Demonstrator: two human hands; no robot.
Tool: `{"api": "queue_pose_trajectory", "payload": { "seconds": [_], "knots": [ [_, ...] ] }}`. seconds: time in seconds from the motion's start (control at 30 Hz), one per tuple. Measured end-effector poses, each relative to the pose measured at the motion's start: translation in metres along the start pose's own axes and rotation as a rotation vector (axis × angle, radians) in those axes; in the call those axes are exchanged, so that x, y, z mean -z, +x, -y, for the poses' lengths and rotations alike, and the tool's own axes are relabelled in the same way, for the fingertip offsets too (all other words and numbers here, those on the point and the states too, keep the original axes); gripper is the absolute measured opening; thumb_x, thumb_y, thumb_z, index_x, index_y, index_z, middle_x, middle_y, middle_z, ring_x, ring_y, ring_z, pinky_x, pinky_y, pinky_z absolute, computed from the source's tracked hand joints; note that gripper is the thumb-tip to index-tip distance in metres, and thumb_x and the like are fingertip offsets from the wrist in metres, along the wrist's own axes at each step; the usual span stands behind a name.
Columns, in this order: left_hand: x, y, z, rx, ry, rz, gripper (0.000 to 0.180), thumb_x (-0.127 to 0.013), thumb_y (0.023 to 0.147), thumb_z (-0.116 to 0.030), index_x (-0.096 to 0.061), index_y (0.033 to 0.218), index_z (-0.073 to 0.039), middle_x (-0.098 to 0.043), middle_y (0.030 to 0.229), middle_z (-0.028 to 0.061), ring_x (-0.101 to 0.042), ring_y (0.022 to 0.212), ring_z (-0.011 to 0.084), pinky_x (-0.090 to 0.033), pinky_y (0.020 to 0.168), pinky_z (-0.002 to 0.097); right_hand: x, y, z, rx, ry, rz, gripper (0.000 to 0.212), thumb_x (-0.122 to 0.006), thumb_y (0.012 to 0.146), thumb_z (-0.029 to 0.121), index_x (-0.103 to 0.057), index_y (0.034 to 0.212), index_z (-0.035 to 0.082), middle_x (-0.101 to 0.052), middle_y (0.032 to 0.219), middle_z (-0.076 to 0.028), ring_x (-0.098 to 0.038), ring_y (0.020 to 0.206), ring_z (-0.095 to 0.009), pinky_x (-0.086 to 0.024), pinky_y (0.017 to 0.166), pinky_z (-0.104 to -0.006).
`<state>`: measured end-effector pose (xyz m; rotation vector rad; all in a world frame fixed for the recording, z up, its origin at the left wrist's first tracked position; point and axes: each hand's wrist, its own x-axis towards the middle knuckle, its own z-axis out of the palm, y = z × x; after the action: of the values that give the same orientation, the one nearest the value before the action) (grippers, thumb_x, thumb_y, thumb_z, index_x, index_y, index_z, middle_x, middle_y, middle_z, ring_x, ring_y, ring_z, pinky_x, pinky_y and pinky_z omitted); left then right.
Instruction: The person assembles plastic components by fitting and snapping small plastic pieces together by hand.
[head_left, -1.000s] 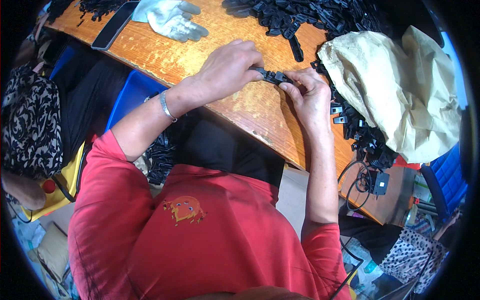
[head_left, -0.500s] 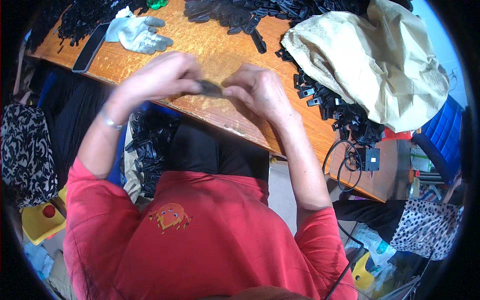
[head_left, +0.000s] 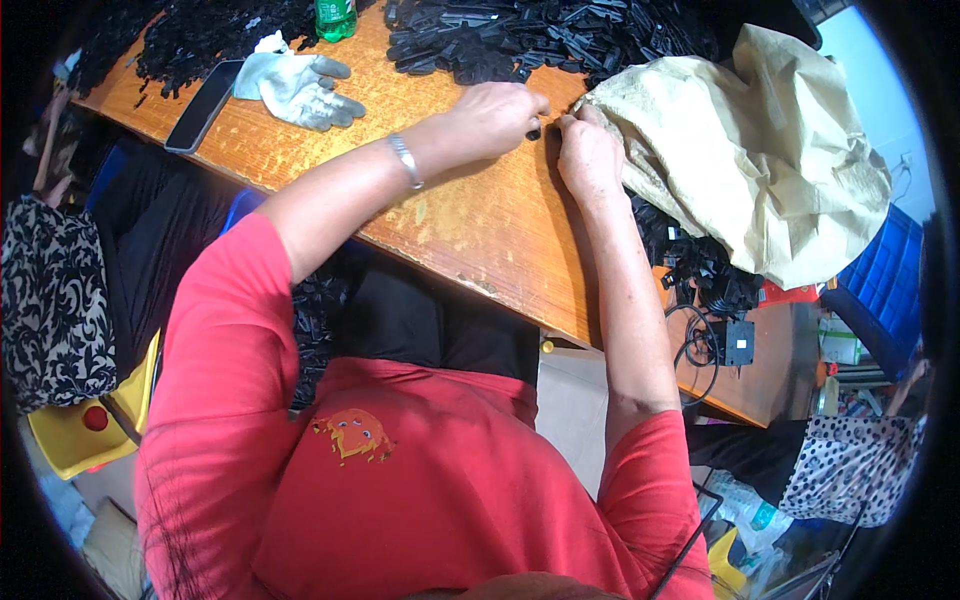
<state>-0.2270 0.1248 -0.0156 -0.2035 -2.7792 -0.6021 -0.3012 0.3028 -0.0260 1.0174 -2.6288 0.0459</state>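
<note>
My left hand (head_left: 492,120) reaches across the wooden table (head_left: 430,230), its fingers bent inward. Beneath its fingertips shows the end of a small black plastic piece (head_left: 533,133), seemingly held there. Just to the right, my right hand (head_left: 592,152) is closed beside the edge of a beige woven sack (head_left: 740,150). What its fingers hold, if anything, is hidden. A gap of bare wood lies between the two hands. Beyond them spreads a heap of black plastic parts (head_left: 480,40).
At the left are a grey-white work glove (head_left: 300,90), a phone (head_left: 205,107) and a green bottle (head_left: 336,18). More black parts (head_left: 690,250) lie beside the sack, near a cable and black box (head_left: 735,343). Other people sit at both sides.
Both hands have moved away from me and to the right, toward the sack. The dark piece stretched between them is no longer seen that way. The hands are now apart.
</note>
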Motion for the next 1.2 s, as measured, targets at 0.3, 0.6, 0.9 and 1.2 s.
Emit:
{"api": "queue_pose_trajectory", "payload": {
  "seconds": [0.3, 0.6, 0.9, 1.2],
  "knots": [
    [0.004, -0.022, 0.007, 0.118, -0.195, -0.007, 0.029, -0.08, 0.094, -0.029, -0.071, 0.101, -0.003, -0.076, 0.098, 0.0182, -0.074, 0.095, 0.0389, -0.057, 0.085, 0.0493, 0.006, -0.017, 0.015, 0.06, 0.134, -0.1, 0.013, -0.066, 0.095, 0.01, -0.073, 0.105, 0.004, -0.069, 0.111, -0.021, -0.076, 0.091, -0.042, -0.06, 0.084, -0.0524],
    [0.02, -0.085, 0.024, 0.008, -0.266, -0.111, 0.031, -0.084, 0.088, -0.022, -0.068, 0.105, -0.002, -0.074, 0.096, 0.018, -0.073, 0.091, 0.0376, -0.057, 0.082, 0.0468, 0.034, -0.041, 0.045, -0.03, 0.586, -0.036, 0.024, -0.074, 0.098, 0.019, -0.074, 0.118, 0.005, -0.075, 0.111, -0.021, -0.073, 0.1, -0.038, -0.057, 0.089, -0.0464],
    [0.023, -0.107, 0.021, -0.11, -0.138, -0.229, 0.023, -0.078, 0.096, -0.019, -0.074, 0.111, -0.003, -0.071, 0.111, 0.0143, -0.07, 0.104, 0.0312, -0.056, 0.089, 0.0413, 0.038, -0.073, 0.063, -0.375, 1.39, 0.185, 0.027, -0.069, 0.108, 0.019, -0.072, 0.127, 0.0, -0.074, 0.09, -0.006, -0.066, 0.064, -0.01, -0.051, 0.055, -0.0259],
    [0.03, -0.125, -0.002, 0.096, -0.718, 0.022, 0.02, -0.076, 0.102, -0.019, -0.075, 0.104, 0.001, -0.073, 0.089, 0.0037, -0.064, 0.082, 0.0091, -0.053, 0.073, 0.0283, 0.052, -0.094, 0.077, -0.195, 1.279, 0.104, 0.027, -0.077, 0.102, 0.014, -0.069, 0.123, 0.0, -0.074, 0.088, -0.009, -0.068, 0.067, -0.013, -0.053, 0.059, -0.0297]
  ]
}}
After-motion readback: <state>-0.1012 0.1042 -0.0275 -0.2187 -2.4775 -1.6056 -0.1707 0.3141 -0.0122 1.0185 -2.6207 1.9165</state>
